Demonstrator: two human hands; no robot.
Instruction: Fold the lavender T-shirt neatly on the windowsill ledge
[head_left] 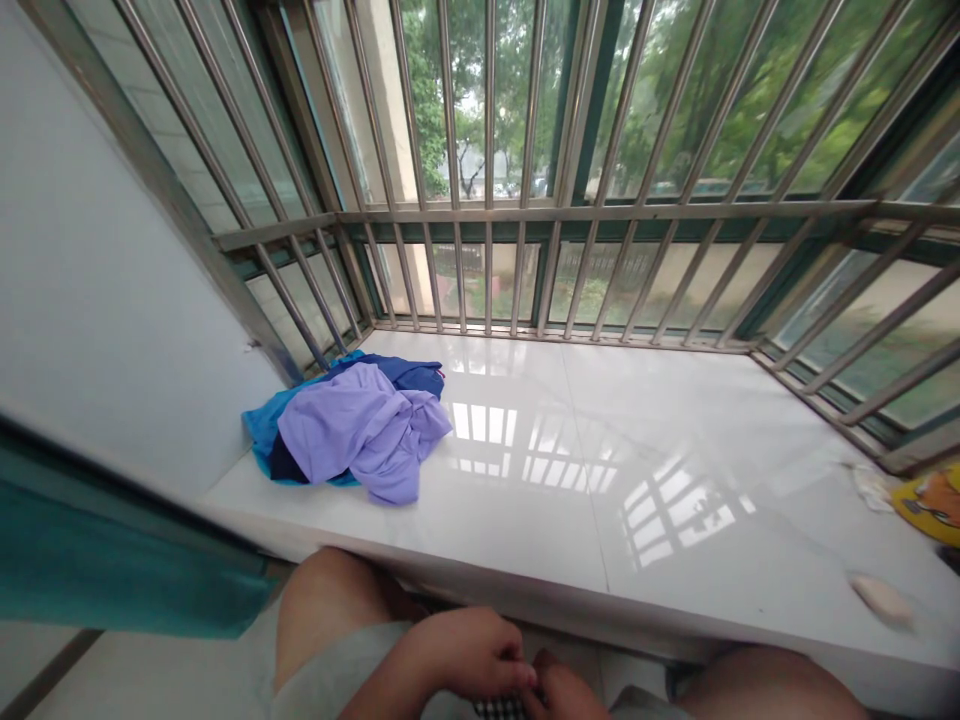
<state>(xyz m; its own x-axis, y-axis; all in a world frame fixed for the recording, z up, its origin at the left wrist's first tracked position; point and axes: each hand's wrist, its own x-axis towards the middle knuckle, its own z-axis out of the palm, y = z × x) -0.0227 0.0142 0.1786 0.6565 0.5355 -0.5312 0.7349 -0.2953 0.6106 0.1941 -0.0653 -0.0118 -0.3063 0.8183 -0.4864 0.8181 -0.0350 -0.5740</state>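
Observation:
My left hand [471,652] rests low over my lap, its fingers curled in and its fingertips meeting the other hand. Beside it my right hand [564,690] is closed too, partly cut off by the bottom edge. Whatever may be between the fingers is hidden. Just below them shows a bit of black-and-white checked cloth [499,709]. Away from both hands, a heap of clothes lies on the left of the white window ledge [517,540]: a crumpled lavender garment [337,420] on top, with navy cloth [412,376] and bright blue cloth [261,425] under it.
Metal bars [487,215] enclose the ledge before the windows. A teal curtain [127,540] hangs at the left by a white wall [112,250]. On the right are a yellow printed object [930,503], a whitish crumpled thing [872,487] and a blurred pale object [881,598].

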